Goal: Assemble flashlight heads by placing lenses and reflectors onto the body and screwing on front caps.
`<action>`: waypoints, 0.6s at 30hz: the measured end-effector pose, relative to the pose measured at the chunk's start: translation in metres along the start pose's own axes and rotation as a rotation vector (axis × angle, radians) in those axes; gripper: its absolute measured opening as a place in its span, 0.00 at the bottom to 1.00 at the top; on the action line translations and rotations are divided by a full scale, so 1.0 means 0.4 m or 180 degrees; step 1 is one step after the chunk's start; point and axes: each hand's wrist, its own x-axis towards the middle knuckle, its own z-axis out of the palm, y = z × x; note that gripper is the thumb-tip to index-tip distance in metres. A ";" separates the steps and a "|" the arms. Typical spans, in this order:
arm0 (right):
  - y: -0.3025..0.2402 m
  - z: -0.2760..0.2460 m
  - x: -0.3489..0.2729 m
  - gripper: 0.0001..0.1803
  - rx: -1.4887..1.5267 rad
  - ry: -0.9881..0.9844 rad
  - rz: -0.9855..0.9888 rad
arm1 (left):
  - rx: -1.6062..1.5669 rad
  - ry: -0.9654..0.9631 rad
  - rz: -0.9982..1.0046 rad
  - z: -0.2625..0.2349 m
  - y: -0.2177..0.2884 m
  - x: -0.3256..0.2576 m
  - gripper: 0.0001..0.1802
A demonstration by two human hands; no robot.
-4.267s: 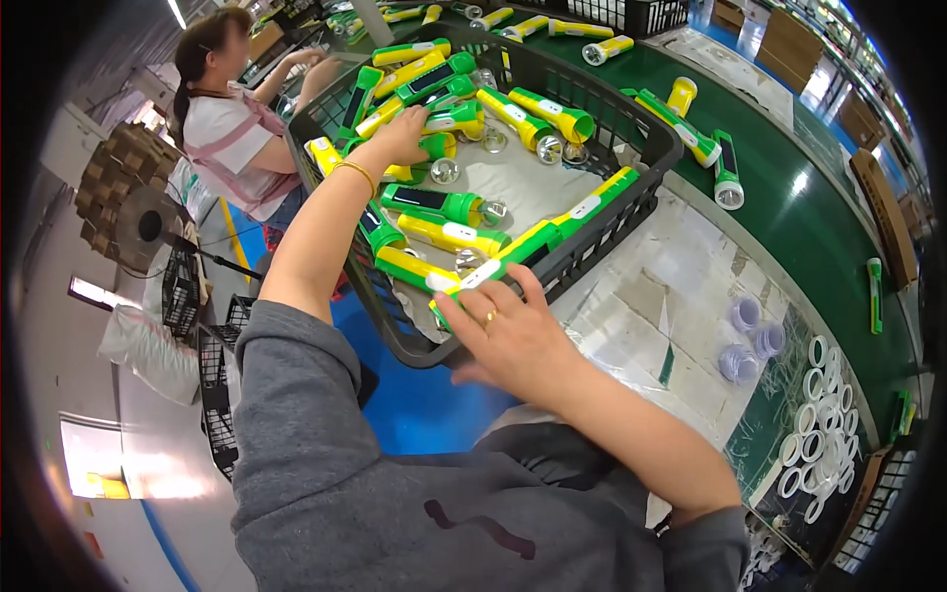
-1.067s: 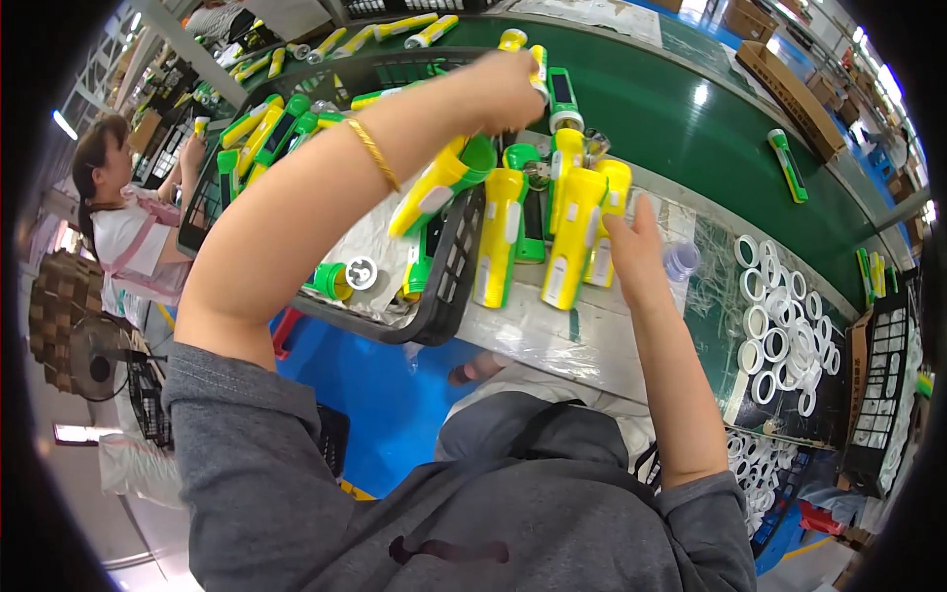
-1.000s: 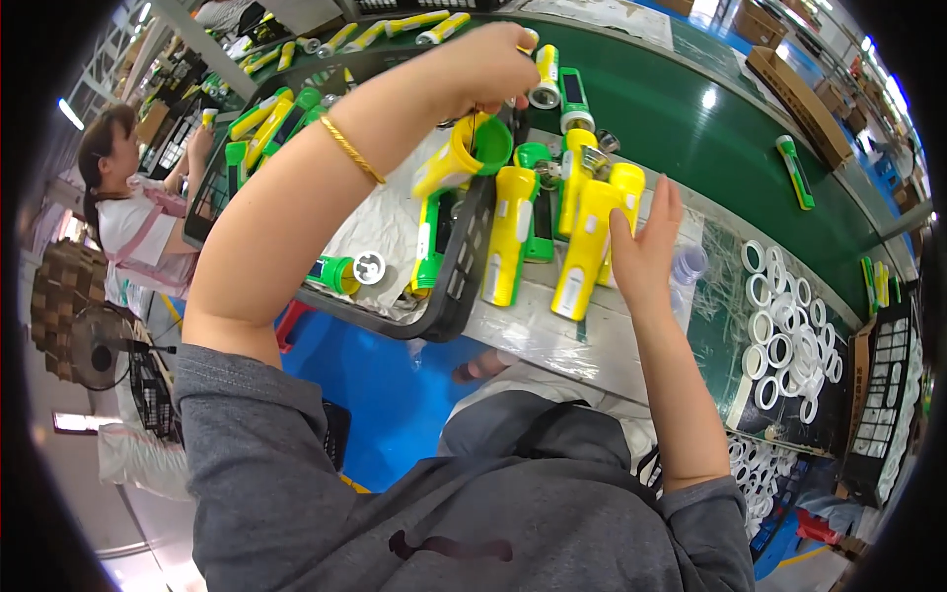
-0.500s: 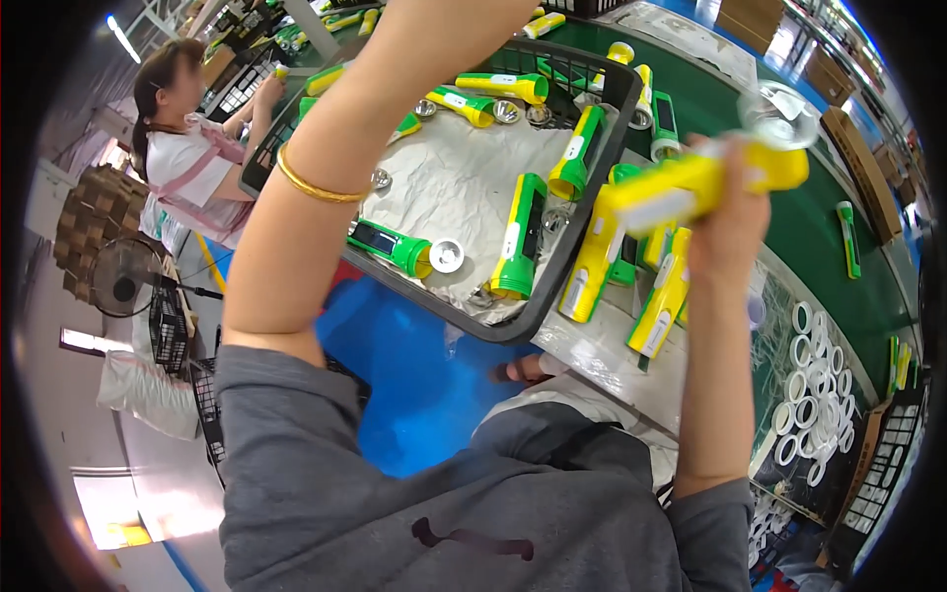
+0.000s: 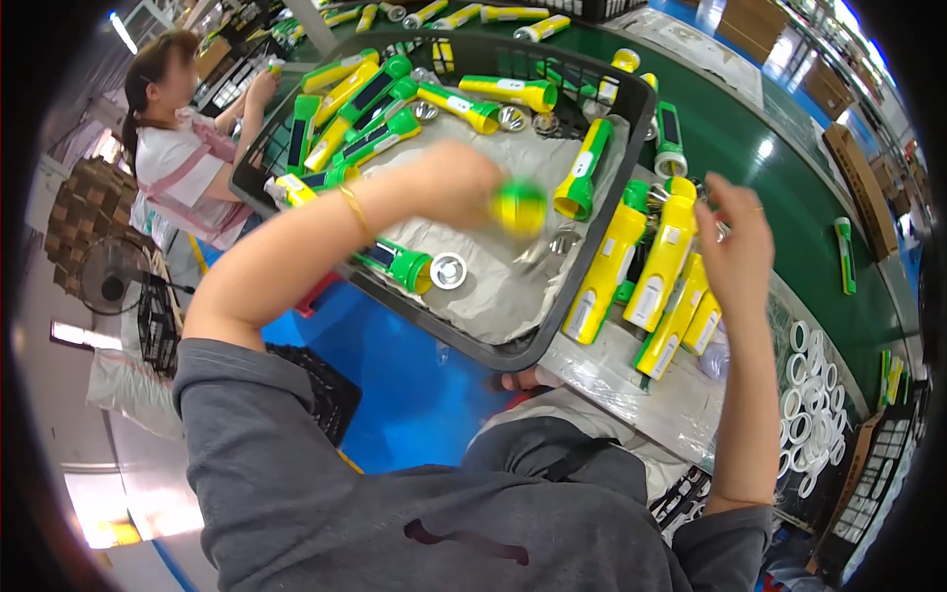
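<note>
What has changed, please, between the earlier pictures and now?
The left hand, beyond the top edge half a second ago, is now over the crate, holding a blurred flashlight; one that lay at the crate's front is gone. The right hand has let go of the yellow one it held up and is open beside flashlights that came onto the table since the first picture. The white rings stayed put.
</note>
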 end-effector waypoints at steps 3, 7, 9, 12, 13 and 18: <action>-0.187 -0.030 0.056 0.33 0.1410 -0.0212 -0.0348 | -0.2608 0.1429 -0.0209 -0.074 -0.089 -0.099 0.17; -0.317 0.062 0.089 0.43 0.3466 -0.1227 -0.0363 | -0.2998 0.1626 0.0141 -0.199 0.056 -0.108 0.22; -0.305 0.046 0.097 0.33 0.2789 -0.1242 -0.0107 | -0.4751 0.1506 0.0210 -0.173 0.048 -0.099 0.29; -0.215 0.005 0.052 0.31 0.2878 -0.1136 0.1109 | -0.2011 0.0357 0.0016 -0.059 -0.166 -0.146 0.29; -0.154 -0.016 0.045 0.30 0.2662 -0.0941 0.1465 | -0.1474 -0.0021 -0.0115 0.004 -0.222 -0.151 0.30; 0.042 -0.008 -0.017 0.32 0.1843 -0.1637 0.2098 | -0.0831 -0.1989 -0.0054 0.183 -0.180 -0.153 0.34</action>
